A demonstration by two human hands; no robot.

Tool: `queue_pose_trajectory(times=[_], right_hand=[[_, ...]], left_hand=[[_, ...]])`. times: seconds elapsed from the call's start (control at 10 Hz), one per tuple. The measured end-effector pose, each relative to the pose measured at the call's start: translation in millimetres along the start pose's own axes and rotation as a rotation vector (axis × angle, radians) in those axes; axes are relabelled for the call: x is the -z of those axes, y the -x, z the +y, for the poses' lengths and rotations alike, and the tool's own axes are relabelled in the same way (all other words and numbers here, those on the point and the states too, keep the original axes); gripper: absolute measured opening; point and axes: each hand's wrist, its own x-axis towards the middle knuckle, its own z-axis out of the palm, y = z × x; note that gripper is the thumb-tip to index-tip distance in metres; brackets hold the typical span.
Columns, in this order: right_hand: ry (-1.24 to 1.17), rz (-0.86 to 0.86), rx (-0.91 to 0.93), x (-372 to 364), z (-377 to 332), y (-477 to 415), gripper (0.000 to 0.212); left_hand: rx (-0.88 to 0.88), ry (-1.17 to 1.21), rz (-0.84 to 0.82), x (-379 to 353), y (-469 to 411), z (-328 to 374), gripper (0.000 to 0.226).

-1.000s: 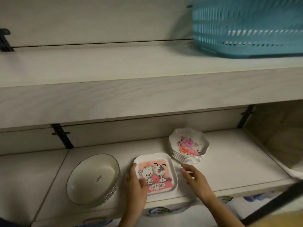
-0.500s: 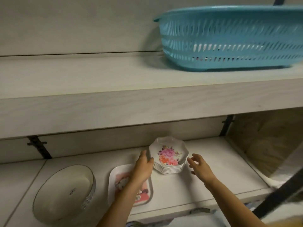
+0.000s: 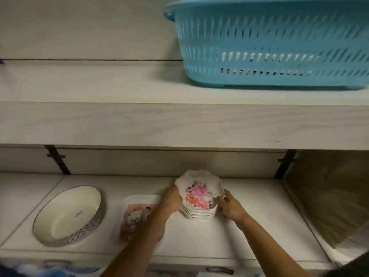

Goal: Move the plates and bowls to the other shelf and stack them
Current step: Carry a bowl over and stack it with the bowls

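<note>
— Where do we find the bowls?

— We see the stack point(image 3: 199, 204) of scalloped, flower-printed bowls on the lower shelf point(image 3: 259, 196). It is about midway along the shelf and nearer the back edge than the front. The top bowl looks tipped toward us.

— And our hands?

— Our left hand point(image 3: 172, 199) grips the stack's left side. Our right hand point(image 3: 231, 209) grips its right side, with the fingers curled against the rims. We cannot tell whether the stack rests on the shelf or is just off it.

— What lies beside it?

— Just left of the stack a square plate point(image 3: 137, 214) with a cartoon print lies flat, and our left forearm partly covers it. Further toward the shelf's left end, well apart from the stack, a round bowl point(image 3: 69, 214) with a dark rim line sits near the front edge.

— And above?

— The upper shelf point(image 3: 99, 86) carries a blue slotted basket point(image 3: 269, 47) at its right end, and the basket runs out of view on the right.
</note>
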Motion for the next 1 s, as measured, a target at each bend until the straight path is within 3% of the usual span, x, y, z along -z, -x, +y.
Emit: queue_pose_trajectory(times=[0.3, 0.7, 1.0], right_hand=[[0.053, 0.041, 0.003, 35.1, 38.3, 39.6, 0.045], [0.078, 0.055, -0.053, 25.2, 52.5, 78.1, 0.044], [0.008, 0.015, -0.083, 25.8, 47.3, 83.0, 0.044]], left_hand=[[-0.035, 0.024, 0.024, -40.6, 29.9, 12.3, 0.032], [-0.095, 0.094, 0.026, -54.6, 63.2, -6.3, 0.022], [-0.151, 0.116, 0.052, -50.3, 78.9, -8.1, 0.033]])
